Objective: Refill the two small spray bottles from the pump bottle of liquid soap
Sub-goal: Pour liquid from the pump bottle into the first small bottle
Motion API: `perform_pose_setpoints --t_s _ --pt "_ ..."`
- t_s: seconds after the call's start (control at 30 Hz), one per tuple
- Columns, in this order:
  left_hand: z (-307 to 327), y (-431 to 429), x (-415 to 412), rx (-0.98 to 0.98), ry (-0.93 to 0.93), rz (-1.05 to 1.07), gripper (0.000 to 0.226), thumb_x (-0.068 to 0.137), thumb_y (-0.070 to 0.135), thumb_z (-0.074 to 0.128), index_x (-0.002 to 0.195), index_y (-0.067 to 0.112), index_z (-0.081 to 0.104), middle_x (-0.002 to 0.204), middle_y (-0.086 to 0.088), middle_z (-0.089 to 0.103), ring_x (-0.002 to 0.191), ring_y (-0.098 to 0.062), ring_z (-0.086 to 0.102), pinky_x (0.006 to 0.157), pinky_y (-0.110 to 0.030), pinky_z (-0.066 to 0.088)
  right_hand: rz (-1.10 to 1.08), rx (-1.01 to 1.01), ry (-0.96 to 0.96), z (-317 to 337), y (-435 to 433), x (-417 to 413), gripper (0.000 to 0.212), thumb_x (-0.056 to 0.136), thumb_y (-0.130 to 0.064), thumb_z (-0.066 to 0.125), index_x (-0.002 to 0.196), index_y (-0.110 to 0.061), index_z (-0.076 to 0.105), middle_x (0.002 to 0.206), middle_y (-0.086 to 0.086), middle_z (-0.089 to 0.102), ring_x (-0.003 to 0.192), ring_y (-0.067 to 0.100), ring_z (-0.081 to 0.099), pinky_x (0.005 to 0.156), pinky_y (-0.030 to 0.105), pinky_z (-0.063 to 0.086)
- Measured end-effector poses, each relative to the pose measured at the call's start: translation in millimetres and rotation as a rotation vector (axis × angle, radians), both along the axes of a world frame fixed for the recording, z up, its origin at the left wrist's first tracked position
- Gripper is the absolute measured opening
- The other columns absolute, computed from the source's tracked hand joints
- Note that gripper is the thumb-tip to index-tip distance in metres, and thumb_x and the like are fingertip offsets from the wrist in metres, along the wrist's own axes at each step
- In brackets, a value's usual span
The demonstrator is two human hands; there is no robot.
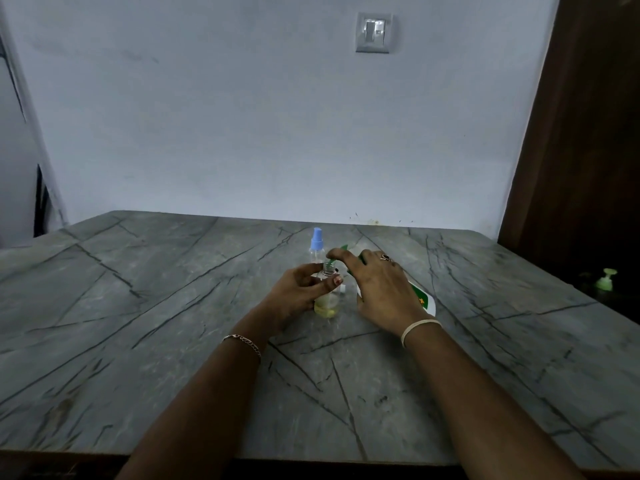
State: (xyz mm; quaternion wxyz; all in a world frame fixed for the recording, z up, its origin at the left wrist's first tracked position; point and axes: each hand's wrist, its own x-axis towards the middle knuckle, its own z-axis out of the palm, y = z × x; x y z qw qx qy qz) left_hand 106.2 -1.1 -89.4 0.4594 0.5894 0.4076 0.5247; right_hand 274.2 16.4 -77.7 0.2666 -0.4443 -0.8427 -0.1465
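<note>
Left hand grips the uncapped spray bottle, upright on the grey stone table, fingers and thumb curled round its upper body. Only a thin yellow layer sits at the bottom, so this fill looks barely begun. Right hand wraps the pump bottle, which is tilted toward the left, index finger lying over the pump head. The green spout is at the small bottle's neck (can't tell if the tip is inside the mouth or just above). The second spray bottle, blue sprayer on, stands just behind. Risks: the mouth is narrow, so an off-centre spout would send soap down the outside onto the fingers. A slippery grip could then tip the light bottle. A hard press may skid the tilted pump bottle or knock the blue-topped one over.
</note>
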Motion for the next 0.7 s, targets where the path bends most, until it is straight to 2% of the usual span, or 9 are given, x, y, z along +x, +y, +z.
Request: perform_pose_setpoints --t_s 0.1,0.23,0.37,0.47,0.57,0.7 --pt "-0.3 -0.1 -0.4 0.013 0.005 0.004 0.024 0.085 0.015 0.067 0.109 0.015 0.064 0.086 0.002 0.075 0.081 -0.01 0.07 0.066 -0.022 0.055 0.003 -0.014 0.021 1.0 -0.3 -2.8 0.078 0.079 -0.01 0.066 0.139 -0.04 0.026 0.108 0.005 0.054 0.109 0.026 0.051 0.093 0.043 0.046" --pt "-0.4 0.1 -0.4 0.02 0.019 0.001 0.016 0.087 0.014 0.066 0.1 0.022 0.065 0.088 -0.001 0.075 0.082 -0.012 0.07 0.071 -0.026 0.058 0.006 -0.021 0.037 3.5 -1.3 -6.0 0.074 0.077 -0.011 0.067 0.137 -0.036 0.03 0.11 0.005 0.054 0.109 0.026 0.051 0.092 0.042 0.044" --pt "-0.6 0.3 -0.9 0.01 0.012 -0.01 0.022 0.087 0.014 0.065 0.109 0.016 0.063 0.091 -0.001 0.075 0.084 -0.011 0.071 0.069 -0.026 0.058 -0.004 0.004 0.015 1.6 -1.0 -4.9 0.08 0.078 -0.009 0.065 0.142 -0.039 0.026 0.109 0.006 0.054 0.108 0.027 0.051 0.091 0.042 0.044" --pt "-0.3 1.1 -0.9 -0.007 0.01 -0.005 0.022 0.087 0.016 0.066 0.109 0.018 0.061 0.087 0.003 0.075 0.082 -0.007 0.071 0.065 -0.022 0.056 0.021 0.045 0.003 -2.1 -1.0 -0.6 0.09 0.079 -0.006 0.062 0.144 -0.047 0.017 0.097 0.005 0.052 0.097 0.026 0.053 0.083 0.041 0.047" --pt "-1.3 2.0 -1.4 -0.005 0.035 0.01 0.04 0.085 0.021 0.069 0.122 0.011 0.058 0.098 -0.003 0.074 0.09 -0.012 0.07 0.076 -0.029 0.057 0.039 0.057 -0.004 -2.8 -0.2 2.6 0.094 0.079 -0.005 0.061 0.145 -0.051 0.012 0.092 0.004 0.049 0.092 0.025 0.052 0.08 0.04 0.046" --pt "-1.1 1.1 -1.1 -0.011 0.014 -0.003 0.03 0.087 0.015 0.066 0.116 0.012 0.06 0.092 -0.001 0.074 0.086 -0.011 0.071 0.071 -0.026 0.058 0.015 0.034 -0.014 -1.3 -0.3 1.2 0.082 0.082 -0.008 0.06 0.144 -0.045 0.02 0.102 0.005 0.051 0.102 0.025 0.051 0.086 0.039 0.044"
